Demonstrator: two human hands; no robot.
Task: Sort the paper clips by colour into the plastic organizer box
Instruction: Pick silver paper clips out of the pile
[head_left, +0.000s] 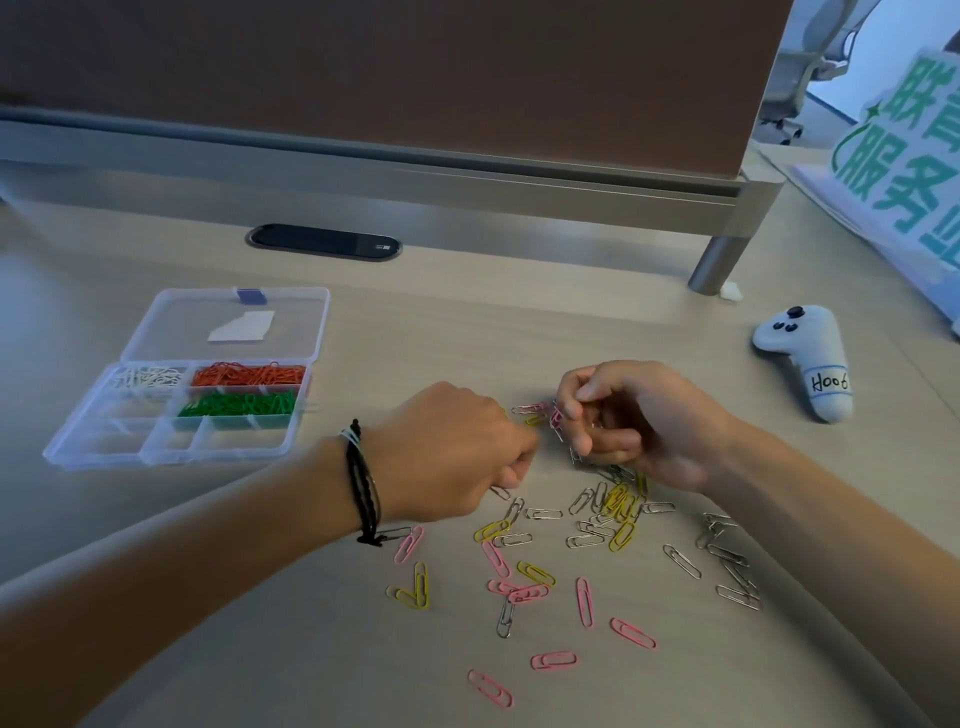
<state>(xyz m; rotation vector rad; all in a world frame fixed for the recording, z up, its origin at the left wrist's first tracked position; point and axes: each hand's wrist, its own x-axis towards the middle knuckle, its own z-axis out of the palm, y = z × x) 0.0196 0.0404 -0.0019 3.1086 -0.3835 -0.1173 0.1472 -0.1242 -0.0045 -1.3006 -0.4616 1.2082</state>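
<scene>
Right hand (641, 423): fingers curled, palm turned inward, pinching a small bunch of clips, at least one pink wire paper clip (557, 417) showing at the fingertips; exact count in the pinch not readable. Left hand (457, 449): knuckles up, fingers curled under, tips down on the desk at a silver wire paper clip (500, 492); whether anything is actually gripped cannot be told, fingertips hidden under the hand. Black and white cord bracelets (361, 486) on the left wrist.

Below and between the hands, on the beige desk surface (519, 322): loose scatter of pink, yellow and silver clips, unsorted. Yellow cluster (621, 501) just under the right hand, mixed with silver. Silver group (730, 564) farther right. Pink clips (553, 660) spread toward the near edge.

Well left of the hands: clear plastic organizer box (171, 452), lid (228, 322) open and lying flat behind it. White clips (148, 376) in the back left compartment, orange clips (249, 374) in the back right one, green clips (236, 404) in the compartment just in front of the orange. Front compartments show no coloured clips.

Far right: white handheld controller (805, 358) with handwritten label, lying on the desk. Beyond it, a white sign with green characters (904, 171). Behind: brown partition panel (415, 78) and a black oval cable port (323, 242).
</scene>
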